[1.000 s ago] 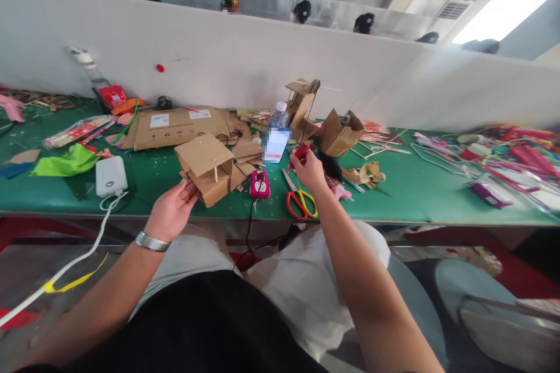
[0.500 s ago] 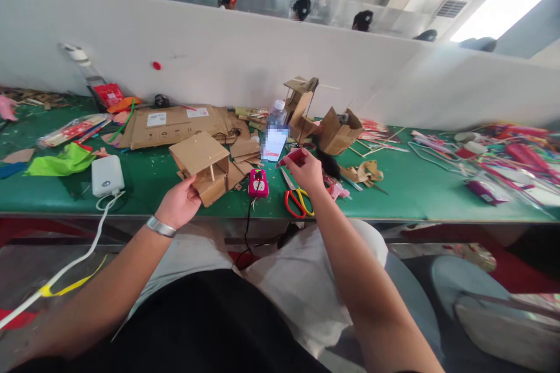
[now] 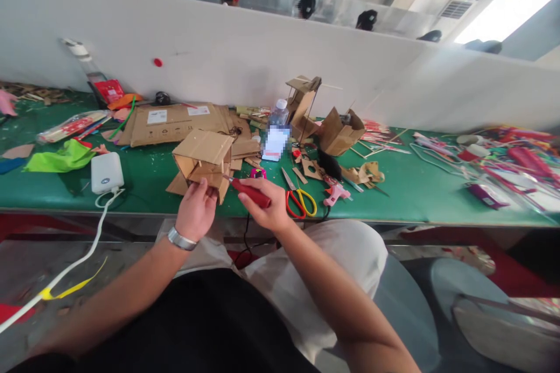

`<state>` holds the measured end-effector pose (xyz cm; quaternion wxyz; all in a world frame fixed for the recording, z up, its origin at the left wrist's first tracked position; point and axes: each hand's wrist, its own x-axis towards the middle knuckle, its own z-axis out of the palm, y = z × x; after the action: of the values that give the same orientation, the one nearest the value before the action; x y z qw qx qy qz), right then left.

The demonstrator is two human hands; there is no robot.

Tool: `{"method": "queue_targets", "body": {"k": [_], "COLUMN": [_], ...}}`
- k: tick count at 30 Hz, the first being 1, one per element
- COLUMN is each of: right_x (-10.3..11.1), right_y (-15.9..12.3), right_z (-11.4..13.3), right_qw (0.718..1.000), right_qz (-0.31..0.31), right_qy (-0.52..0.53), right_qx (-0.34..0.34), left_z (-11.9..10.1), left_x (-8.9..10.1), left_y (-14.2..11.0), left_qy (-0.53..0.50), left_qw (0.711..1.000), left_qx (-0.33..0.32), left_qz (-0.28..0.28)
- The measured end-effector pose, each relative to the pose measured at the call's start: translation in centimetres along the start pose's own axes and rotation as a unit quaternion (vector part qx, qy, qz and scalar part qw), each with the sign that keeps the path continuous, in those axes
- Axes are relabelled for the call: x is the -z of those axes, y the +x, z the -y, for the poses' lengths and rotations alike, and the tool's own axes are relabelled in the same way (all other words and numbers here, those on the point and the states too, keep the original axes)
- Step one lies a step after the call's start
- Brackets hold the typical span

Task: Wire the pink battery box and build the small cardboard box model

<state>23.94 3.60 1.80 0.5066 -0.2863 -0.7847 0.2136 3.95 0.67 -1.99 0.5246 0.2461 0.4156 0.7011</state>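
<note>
My left hand (image 3: 196, 210) is closed on the near edge of a small cardboard house (image 3: 203, 148), with its flat roof and thin stick posts. In my right hand (image 3: 271, 210) is a red-handled craft knife (image 3: 251, 191), its thin metal tip touching or very near the right side of the house. Scissors (image 3: 301, 201) with red and yellow handles lie just right of that hand. A pink glue gun (image 3: 336, 192) rests further right. The pink power socket (image 3: 258, 173) is partly hidden behind the knife and right hand.
A phone (image 3: 275, 143) leans by a clear bottle (image 3: 280, 112). Cardboard sheets (image 3: 175, 128) lie behind the house. Left stands a white power bank (image 3: 107, 173) with a cable. Another cardboard structure (image 3: 341, 131) and craft scraps (image 3: 525, 157) fill the right side.
My right hand has brought the red-handled craft knife left and down to the cardboard house. My left hand has shifted right along the house, which has turned slightly.
</note>
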Motion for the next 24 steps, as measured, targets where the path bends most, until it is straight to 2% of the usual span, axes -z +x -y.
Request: {"method": "queue_targets", "body": {"k": [3, 6, 12, 17, 20, 22, 24], "right_x": [-1.4, -2.0, -2.0, -1.2, -0.7, -0.5, -0.4], "right_y": [-0.5, -0.5, -0.5, -0.3, -0.1, 0.1, 0.4], "right_z": [1.1, 1.0, 0.8, 0.6, 0.5, 0.7, 1.0], "right_qw": [0.999, 0.997, 0.993, 0.992, 0.991, 0.99, 0.989], "right_qz": [0.027, 0.053, 0.067, 0.081, 0.088, 0.092, 0.095], "right_qy": [-0.025, -0.052, -0.085, -0.095, -0.094, -0.095, -0.099], "right_qx": [0.005, -0.03, -0.046, -0.034, -0.037, -0.049, -0.061], "left_z": [0.5, 0.9, 2.3, 2.0, 0.1, -1.9, -4.3], "left_x": [-1.3, -2.2, -2.8, -1.7, 0.2, 1.5, 2.3], "left_y": [-1.5, -2.6, -3.3, -4.7, -6.5, -7.2, -7.0], "left_qy": [-0.045, -0.035, -0.012, 0.023, 0.155, 0.258, 0.328], "left_qw": [0.999, 0.999, 1.0, 0.995, 0.974, 0.948, 0.929], "left_qx": [0.017, 0.028, 0.019, 0.076, 0.112, 0.063, -0.084], "left_qz": [-0.019, -0.031, 0.005, 0.062, 0.118, 0.177, 0.147]}}
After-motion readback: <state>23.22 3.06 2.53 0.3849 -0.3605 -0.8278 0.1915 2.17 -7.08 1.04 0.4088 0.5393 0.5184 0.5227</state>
